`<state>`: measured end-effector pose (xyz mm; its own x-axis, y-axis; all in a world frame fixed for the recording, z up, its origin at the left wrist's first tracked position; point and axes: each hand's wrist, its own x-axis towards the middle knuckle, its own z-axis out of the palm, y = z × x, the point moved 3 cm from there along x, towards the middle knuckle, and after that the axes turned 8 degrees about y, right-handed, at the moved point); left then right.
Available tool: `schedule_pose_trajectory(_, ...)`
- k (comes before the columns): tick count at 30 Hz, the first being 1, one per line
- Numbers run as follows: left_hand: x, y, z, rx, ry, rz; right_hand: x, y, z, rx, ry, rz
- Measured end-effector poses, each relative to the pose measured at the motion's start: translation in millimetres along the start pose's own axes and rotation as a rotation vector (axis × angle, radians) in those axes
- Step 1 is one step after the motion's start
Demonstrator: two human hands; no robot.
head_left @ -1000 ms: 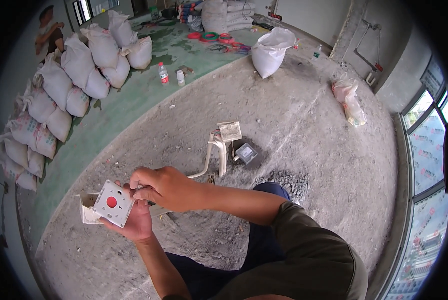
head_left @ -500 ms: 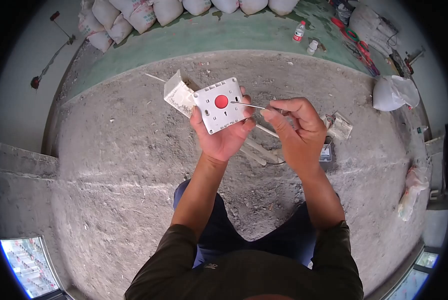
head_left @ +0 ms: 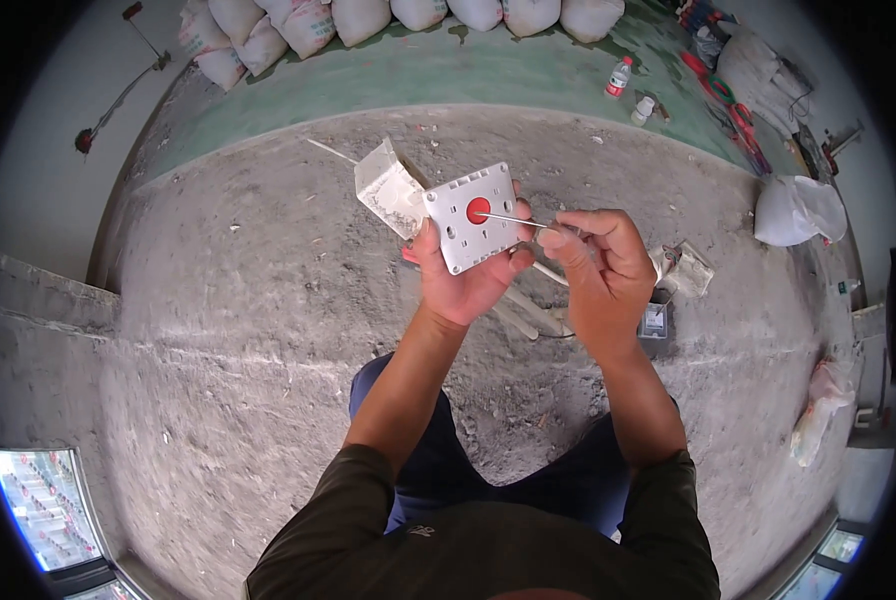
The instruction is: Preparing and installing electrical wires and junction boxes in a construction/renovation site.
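Note:
My left hand [head_left: 458, 292] holds a square white plastic wall plate [head_left: 498, 232] by its edges, thumb on the left and fingers behind and along the right. A round red disc [head_left: 479, 205] sits in the plate's middle. In my right hand [head_left: 610, 292], thumb and fingers pinch a thin metal rod like a screwdriver shaft [head_left: 514, 219]; its handle end is hidden in the grip. The rod's tip lies over the red disc. Just behind the plate, an off-white, dirt-smeared box [head_left: 383, 182] rests on the floor.
Pale pipes [head_left: 516, 312] lie on the dusty floor beneath my hands. Right of them are a small grey box [head_left: 655, 320] and a dirty whitish piece [head_left: 690, 272]. White sacks [head_left: 363, 18] line the far side, near a bottle [head_left: 619, 77]. A white bag [head_left: 800, 208] stands at right.
The rod's tip has moved from beside the red disc onto it. In the picture, the plate and left hand have shifted right and the floor things have shifted slightly too.

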<state>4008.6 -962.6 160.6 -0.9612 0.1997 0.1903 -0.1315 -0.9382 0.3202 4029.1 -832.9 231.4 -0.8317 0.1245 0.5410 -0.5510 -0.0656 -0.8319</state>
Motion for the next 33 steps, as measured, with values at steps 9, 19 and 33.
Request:
schedule_pose_trajectory(9,4,-1,-5,0.224,-0.031,0.088,27,30,-23,0.297,0.044,0.451)
schedule_pose_trajectory(19,4,-8,-25,0.275,0.4,0.395,27,9,-28,0.06,-0.056,0.31)
schedule_pose_trajectory(33,-3,-13,4,0.167,0.502,0.097,18,20,23,-0.527,-0.144,-0.511)
